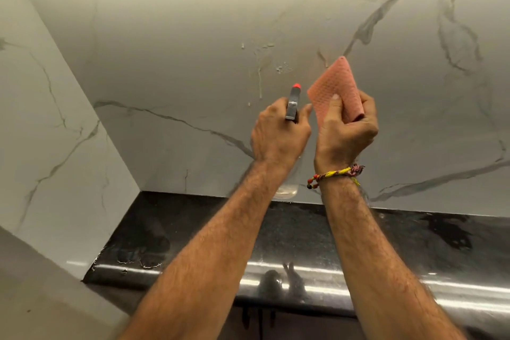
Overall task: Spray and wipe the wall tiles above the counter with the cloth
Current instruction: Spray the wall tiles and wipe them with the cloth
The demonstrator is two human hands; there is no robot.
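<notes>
A: Pink waffle-weave cloth (335, 88) sits folded in our right hand (346, 130); the thumb (332, 110) presses flat on its near face while the other fingers curl round the folded edge behind. We hold it raised before the wall tiles (193, 36), and whether its top corner touches them we cannot tell.

B: And the left hand (278, 132)?

A: Its fingers wrap the neck of the spray bottle (293, 103), whose grey head and orange nozzle (296, 86) point at the tiles. The forefinger lies on the far side, presumably at the trigger, though we cannot see it. Below the wrist the clear body of the bottle shows, with a little liquid at the bottom.

B: How do we expect these to handle?

A: We judge the cloth soft, light and limp; folded, it gives a firmer pad, best pinched at the fold so that a broad face meets the tile. The bottle looks nearly empty, hence light, and is best gripped at the neck.

B: Outward from the hands?

A: Droplets and thin runs (259, 83) cling to the glossy marbled tile just above and left of the nozzle. We judge this surface hard and slick, so the liquid will run unless wiped. Beneath lies the dark polished counter (193, 229). A braided thread band (334, 174) circles the right wrist.
</notes>
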